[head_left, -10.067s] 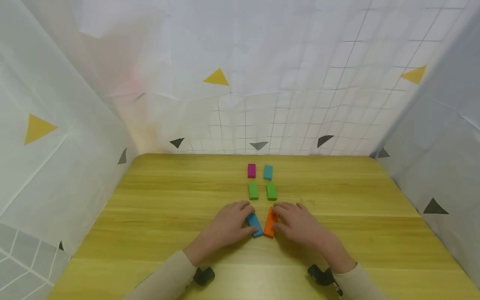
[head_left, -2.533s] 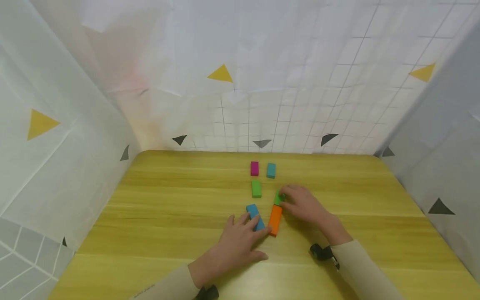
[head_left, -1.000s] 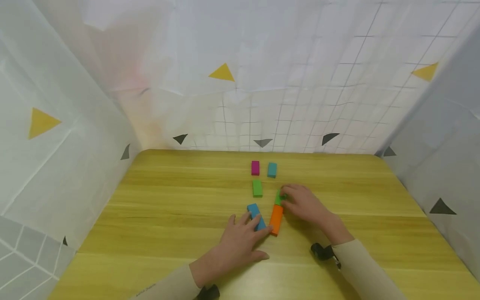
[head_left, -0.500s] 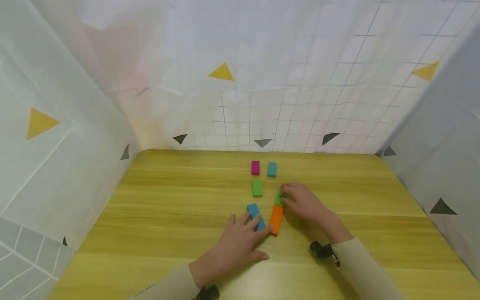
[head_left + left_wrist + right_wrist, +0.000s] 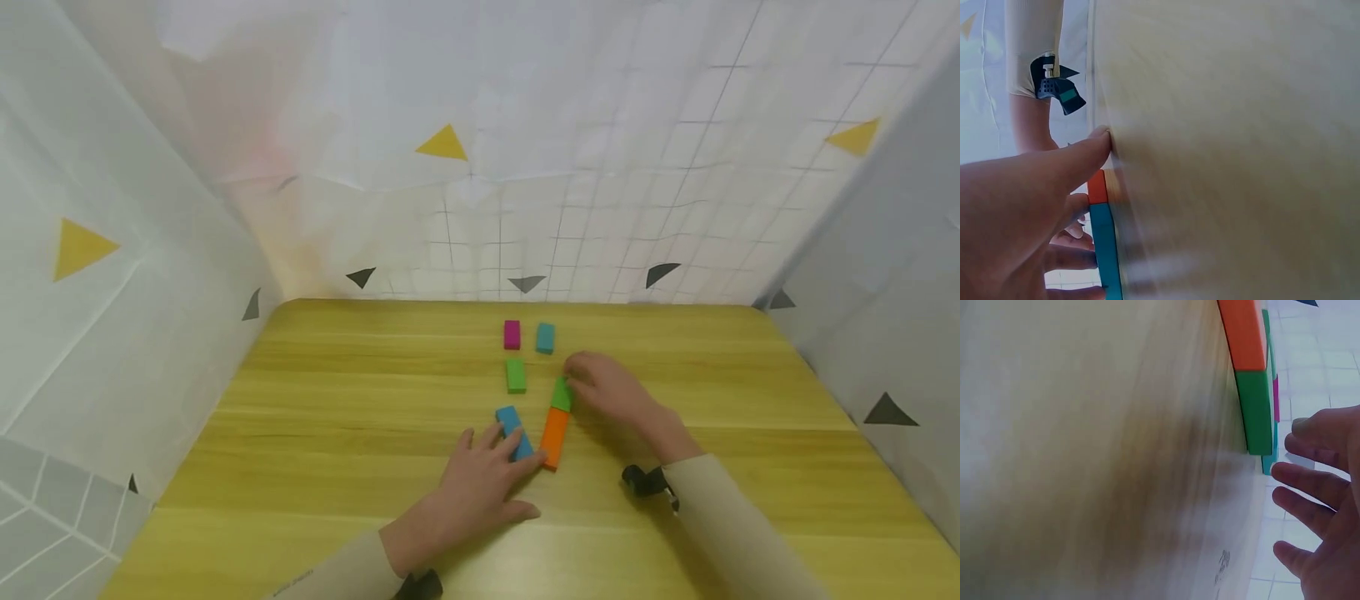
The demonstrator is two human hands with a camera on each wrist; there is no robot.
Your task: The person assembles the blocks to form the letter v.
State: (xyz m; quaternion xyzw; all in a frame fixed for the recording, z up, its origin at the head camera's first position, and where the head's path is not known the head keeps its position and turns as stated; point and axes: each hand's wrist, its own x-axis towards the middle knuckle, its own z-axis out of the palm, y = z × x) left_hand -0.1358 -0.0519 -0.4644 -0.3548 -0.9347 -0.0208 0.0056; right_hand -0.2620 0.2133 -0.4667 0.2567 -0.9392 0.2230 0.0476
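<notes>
My left hand (image 5: 480, 479) lies with spread fingers over a blue block (image 5: 507, 417), one fingertip touching the near end of an orange block (image 5: 555, 437). In the left wrist view, fingertips rest on the blue block (image 5: 1105, 250), its end close to the orange one (image 5: 1097, 187). A green block (image 5: 561, 397) stands end to end with the orange block, forming a slanted line. Beside that green block's far end is my right hand (image 5: 615, 396). The right wrist view shows its fingers loosely bent, apart from the green block (image 5: 1255, 412).
Farther back on the wooden table (image 5: 360, 383) lie another green block (image 5: 516, 377), a magenta block (image 5: 512, 335) and a teal block (image 5: 545, 339). White sheets with yellow and dark triangles hang around the table's back and sides.
Since the oldest frame, the right green block has come against the orange block's far end. My right hand has just let go of it and shifted slightly away. My left hand stays put.
</notes>
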